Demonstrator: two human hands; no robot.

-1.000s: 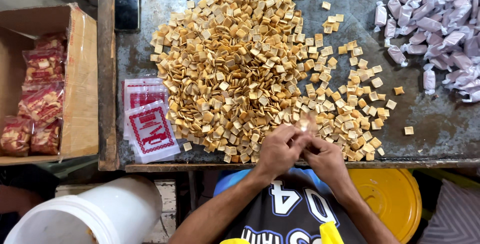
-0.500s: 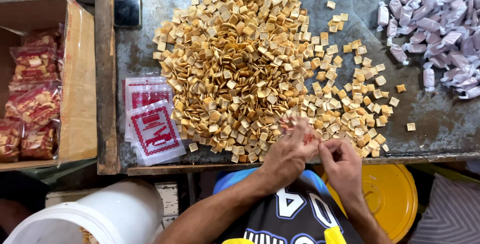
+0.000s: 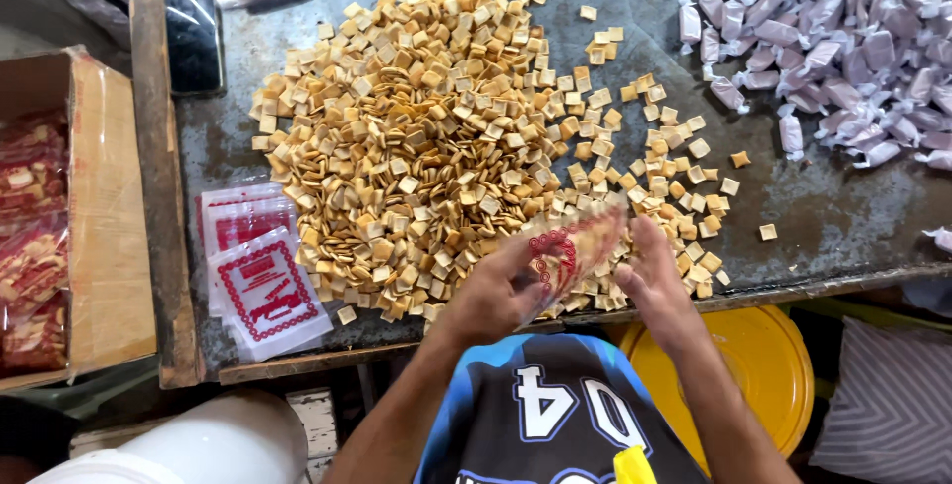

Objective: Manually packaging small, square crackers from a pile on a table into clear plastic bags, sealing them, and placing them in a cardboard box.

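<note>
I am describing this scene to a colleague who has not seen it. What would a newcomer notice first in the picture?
First, the big heap of small square tan crackers spread over the middle of the grey table. Next, the left hand and right hand at the near edge, together holding a clear printed bag with crackers inside. Also a pile of pale purple wrapped candies at the far right corner, and empty printed bags at the left.
</note>
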